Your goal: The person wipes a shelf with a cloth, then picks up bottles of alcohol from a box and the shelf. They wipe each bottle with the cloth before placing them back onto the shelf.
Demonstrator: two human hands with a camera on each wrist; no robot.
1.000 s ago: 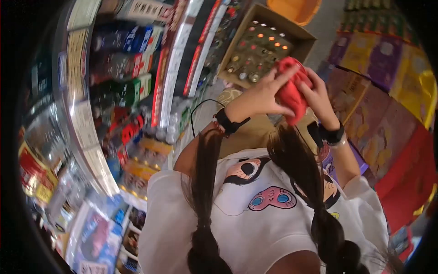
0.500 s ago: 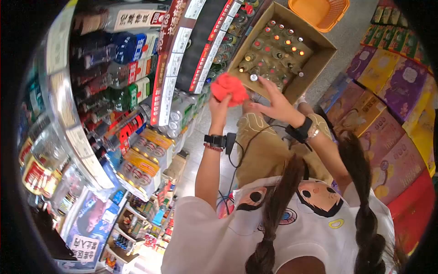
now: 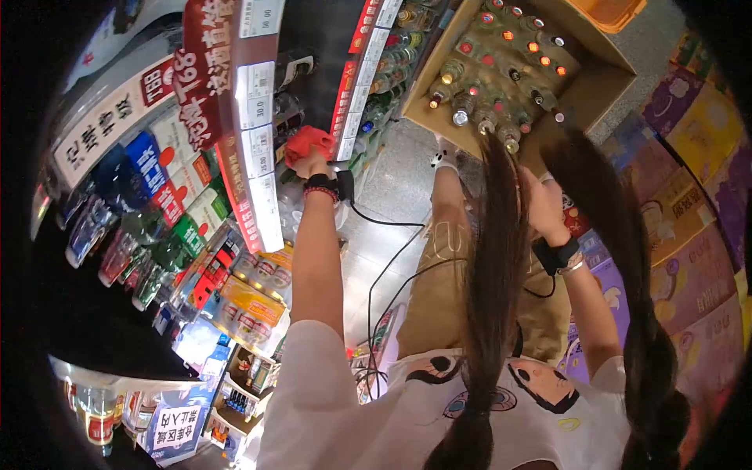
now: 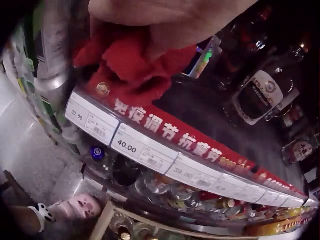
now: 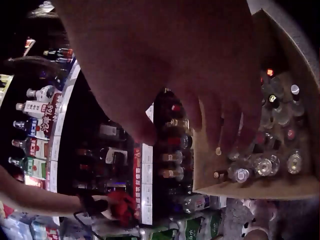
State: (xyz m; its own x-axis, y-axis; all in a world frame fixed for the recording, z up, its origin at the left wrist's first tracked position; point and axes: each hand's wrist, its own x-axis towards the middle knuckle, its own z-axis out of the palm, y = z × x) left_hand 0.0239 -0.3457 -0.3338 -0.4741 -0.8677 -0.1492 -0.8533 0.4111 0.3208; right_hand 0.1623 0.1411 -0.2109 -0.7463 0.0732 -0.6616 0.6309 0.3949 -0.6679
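Observation:
My left hand [image 3: 315, 168] grips a crumpled red cloth [image 3: 307, 144] at the edge of a dark shelf [image 4: 200, 102]. In the left wrist view the cloth lies bunched beneath the fingers, over the end of the red strip [image 4: 172, 130] above the price labels. Bottles stand deeper on that shelf, one with a white label [image 4: 260, 95]. My right hand [image 3: 546, 205] is off to the right, partly covered by a hanging braid. In the right wrist view its fingers hang loosely with nothing held, overlapping a cardboard box [image 5: 210, 186] of bottles.
The cardboard box [image 3: 603, 82] on the floor holds many glass bottles. Beyond it is an orange basket [image 3: 611, 12]. Purple and yellow cartons [image 3: 689, 188] are stacked at the right. Shelves of bottles line the left, and black cables [image 3: 376, 290] hang by the legs.
One second ago both hands were on the red cloth. The left hand has since carried it left to the shelf edge. The right hand has let go and drawn back from near the box.

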